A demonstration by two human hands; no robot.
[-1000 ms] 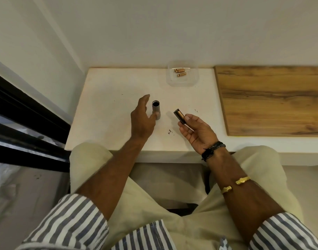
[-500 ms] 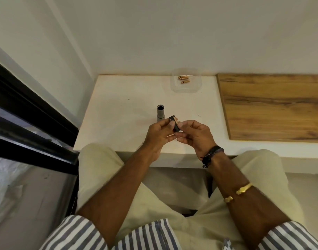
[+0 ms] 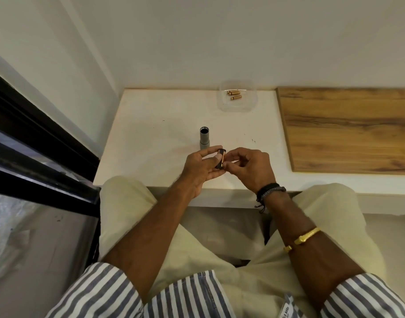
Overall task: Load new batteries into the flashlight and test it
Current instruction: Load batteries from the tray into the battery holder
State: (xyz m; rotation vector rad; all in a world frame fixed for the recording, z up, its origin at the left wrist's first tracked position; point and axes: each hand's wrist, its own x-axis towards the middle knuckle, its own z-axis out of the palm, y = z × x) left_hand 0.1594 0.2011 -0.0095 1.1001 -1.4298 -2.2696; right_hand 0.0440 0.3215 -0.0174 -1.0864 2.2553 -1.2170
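Black window frame at far left. White table beside it.

Left hand above the table's near edge, fingers curled. Thumb and forefinger pinch a black holder. A copper strip shows on its side.

Flashlight tube, grey, stands upright on the table just behind the left hand, open end up. Nothing touches it.

Holder sits upright between the two hands, off the table.

Right hand fingers curled in tight. Thumb and forefinger tips pinch the holder's right side. Other fingers tucked under; cannot tell whether they hold anything.

Clear tray at the table's far edge, well apart from the hands. Three batteries lie inside it.

Wood board lies flat at right.
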